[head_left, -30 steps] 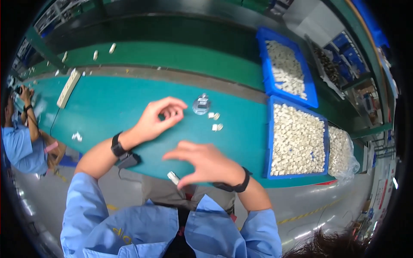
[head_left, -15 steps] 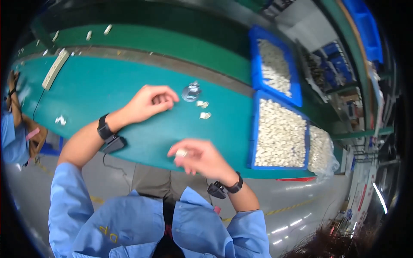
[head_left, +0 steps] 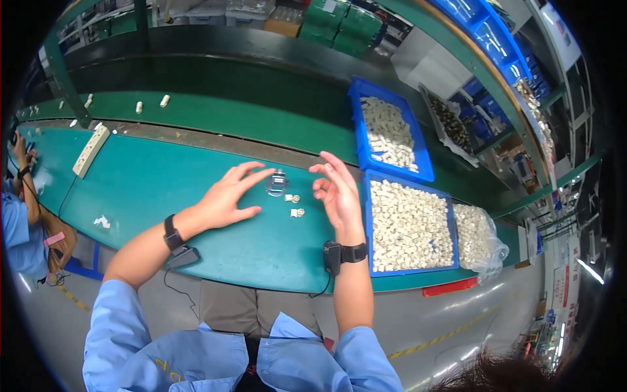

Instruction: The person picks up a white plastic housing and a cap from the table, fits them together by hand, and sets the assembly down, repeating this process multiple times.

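My left hand point(head_left: 227, 199) hovers over or rests on the green table mat, its fingers spread and nothing in them. Just beyond its fingertips lies a small clear, rounded object with a dark middle point(head_left: 277, 183); its kind is unclear. My right hand point(head_left: 339, 196) is raised with fingers apart beside the blue bin and looks empty. Between the hands, two small white plastic parts with round metallic-looking ends, one farther point(head_left: 292, 198) and one nearer point(head_left: 297, 213), lie on the mat. Both wrists wear black bands with small boxes.
At right stand a near blue bin point(head_left: 370, 251) and a far blue bin point(head_left: 426, 171), both full of small white parts, beside a clear bag point(head_left: 480, 242) of more. A power strip point(head_left: 91, 151) lies at left. Several white parts dot the green belt point(head_left: 215, 108). A co-worker point(head_left: 26, 215) sits far left.
My right hand has risen and moved right and away from me; the small white part it held no longer shows in it. My left hand's fingers have spread. The whole view has shifted.
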`<state>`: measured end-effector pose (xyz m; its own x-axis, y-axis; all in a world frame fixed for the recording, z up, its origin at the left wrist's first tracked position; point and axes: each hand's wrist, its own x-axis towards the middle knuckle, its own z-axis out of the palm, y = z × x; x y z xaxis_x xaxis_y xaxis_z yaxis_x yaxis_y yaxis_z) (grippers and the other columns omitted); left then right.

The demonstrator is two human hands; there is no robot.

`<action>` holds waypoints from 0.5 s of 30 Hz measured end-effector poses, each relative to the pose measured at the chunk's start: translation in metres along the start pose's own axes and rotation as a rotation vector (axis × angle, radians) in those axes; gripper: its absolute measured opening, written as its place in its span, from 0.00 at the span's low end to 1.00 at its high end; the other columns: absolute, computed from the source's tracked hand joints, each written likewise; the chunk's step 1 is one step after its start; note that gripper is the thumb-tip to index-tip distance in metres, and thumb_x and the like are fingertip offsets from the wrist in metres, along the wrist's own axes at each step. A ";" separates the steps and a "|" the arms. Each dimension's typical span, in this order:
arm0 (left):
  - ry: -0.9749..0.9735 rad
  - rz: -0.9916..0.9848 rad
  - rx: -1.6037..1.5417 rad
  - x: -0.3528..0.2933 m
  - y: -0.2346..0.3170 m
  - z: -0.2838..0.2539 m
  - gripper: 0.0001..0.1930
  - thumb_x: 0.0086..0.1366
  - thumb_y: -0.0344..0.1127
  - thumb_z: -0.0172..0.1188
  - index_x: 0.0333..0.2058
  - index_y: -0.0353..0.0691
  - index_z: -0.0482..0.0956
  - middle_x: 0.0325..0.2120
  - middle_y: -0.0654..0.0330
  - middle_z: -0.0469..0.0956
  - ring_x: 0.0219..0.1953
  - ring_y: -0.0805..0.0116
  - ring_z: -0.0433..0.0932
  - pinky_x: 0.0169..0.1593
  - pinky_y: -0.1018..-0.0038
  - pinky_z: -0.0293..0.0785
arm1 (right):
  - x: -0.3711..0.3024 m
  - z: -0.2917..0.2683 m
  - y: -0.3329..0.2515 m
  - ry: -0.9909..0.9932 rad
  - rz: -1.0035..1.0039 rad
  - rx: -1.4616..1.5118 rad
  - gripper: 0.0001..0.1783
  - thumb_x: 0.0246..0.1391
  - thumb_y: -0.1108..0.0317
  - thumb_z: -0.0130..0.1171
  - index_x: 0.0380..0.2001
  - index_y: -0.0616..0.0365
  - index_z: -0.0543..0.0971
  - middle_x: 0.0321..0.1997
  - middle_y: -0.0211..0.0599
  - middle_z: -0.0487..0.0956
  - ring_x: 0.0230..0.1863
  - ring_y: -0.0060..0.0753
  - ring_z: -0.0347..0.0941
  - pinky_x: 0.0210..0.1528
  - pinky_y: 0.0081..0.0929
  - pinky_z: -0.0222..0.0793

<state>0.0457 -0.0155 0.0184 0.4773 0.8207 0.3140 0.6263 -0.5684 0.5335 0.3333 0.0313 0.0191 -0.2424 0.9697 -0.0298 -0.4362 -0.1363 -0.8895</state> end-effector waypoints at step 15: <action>-0.045 -0.062 -0.073 0.027 -0.002 -0.001 0.45 0.58 0.36 0.73 0.74 0.54 0.64 0.71 0.54 0.63 0.61 0.55 0.75 0.58 0.63 0.77 | -0.007 0.004 0.011 -0.037 -0.124 -1.173 0.15 0.55 0.67 0.72 0.45 0.57 0.86 0.25 0.31 0.80 0.25 0.24 0.75 0.30 0.28 0.70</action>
<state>0.0567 0.0082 0.0267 0.4667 0.8501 0.2440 0.6098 -0.5091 0.6074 0.3264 0.0223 0.0117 -0.2874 0.9543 0.0822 0.6000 0.2463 -0.7611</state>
